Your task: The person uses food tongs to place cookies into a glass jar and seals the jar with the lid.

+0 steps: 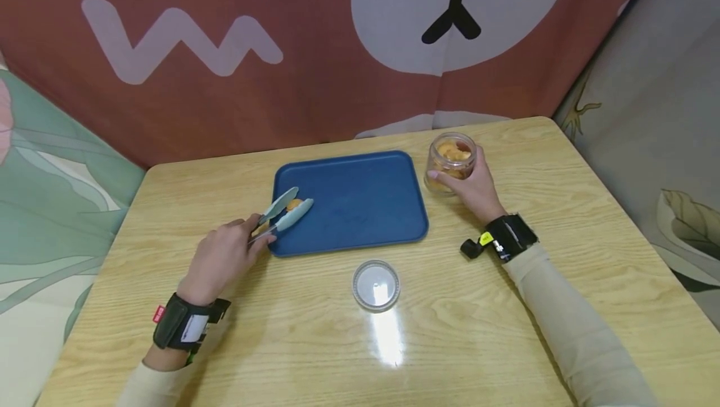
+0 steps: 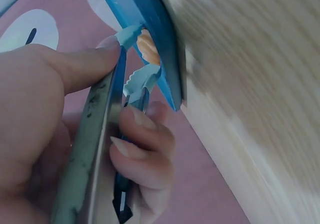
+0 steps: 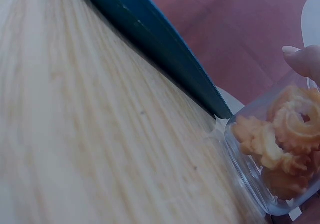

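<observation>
My left hand [image 1: 222,258] grips a pair of tongs [image 1: 294,214] with pale blue tips and metal arms. Between the parted tips lies a small golden cookie [image 1: 294,204], at the left end of a blue tray [image 1: 360,204]. The left wrist view shows the thumb on one arm of the tongs and curled fingers on the other, with the cookie [image 2: 148,47] just beyond. Right of the tray, my right hand [image 1: 477,187] holds a clear, lidless jar [image 1: 439,177] around its side. Several ring-shaped piped cookies [image 3: 300,119] fill it.
A round clear lid [image 1: 376,286] lies flat on the wooden table [image 1: 450,338] in front of the tray. Behind the table's back edge hangs a reddish-brown cloth [image 1: 315,100] with a cartoon face. Patterned cloths hang at both sides.
</observation>
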A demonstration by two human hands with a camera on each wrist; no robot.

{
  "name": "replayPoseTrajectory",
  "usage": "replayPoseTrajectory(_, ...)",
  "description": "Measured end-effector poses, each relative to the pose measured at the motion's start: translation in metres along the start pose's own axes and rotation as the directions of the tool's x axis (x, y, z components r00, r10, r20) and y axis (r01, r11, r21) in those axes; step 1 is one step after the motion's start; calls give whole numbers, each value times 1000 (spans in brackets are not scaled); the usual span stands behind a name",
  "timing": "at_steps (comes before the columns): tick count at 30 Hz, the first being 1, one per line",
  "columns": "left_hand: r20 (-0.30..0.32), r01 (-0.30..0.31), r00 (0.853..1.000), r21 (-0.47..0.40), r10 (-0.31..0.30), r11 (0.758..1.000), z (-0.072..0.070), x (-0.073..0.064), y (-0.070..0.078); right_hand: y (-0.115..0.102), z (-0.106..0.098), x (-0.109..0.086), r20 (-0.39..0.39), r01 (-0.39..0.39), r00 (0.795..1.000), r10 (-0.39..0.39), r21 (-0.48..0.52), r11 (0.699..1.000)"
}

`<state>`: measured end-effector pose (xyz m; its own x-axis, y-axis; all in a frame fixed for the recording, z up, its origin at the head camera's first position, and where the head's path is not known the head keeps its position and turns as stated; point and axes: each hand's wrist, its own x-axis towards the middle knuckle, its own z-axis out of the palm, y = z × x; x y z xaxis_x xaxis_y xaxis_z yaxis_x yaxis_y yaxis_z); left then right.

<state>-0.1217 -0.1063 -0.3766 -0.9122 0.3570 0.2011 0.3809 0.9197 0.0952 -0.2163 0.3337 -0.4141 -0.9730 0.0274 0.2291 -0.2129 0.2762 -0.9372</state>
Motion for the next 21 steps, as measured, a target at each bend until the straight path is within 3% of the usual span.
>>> replayPoseTrajectory(14,-39,-59,998,0,59,998,-6,14,17,3,0,0,7,-8,1000,8,1,1000)
replayPoseTrajectory(21,-61,-106,993,1,106,994,-13,33,34,1,0,0,27,13,1000,-14,55,998)
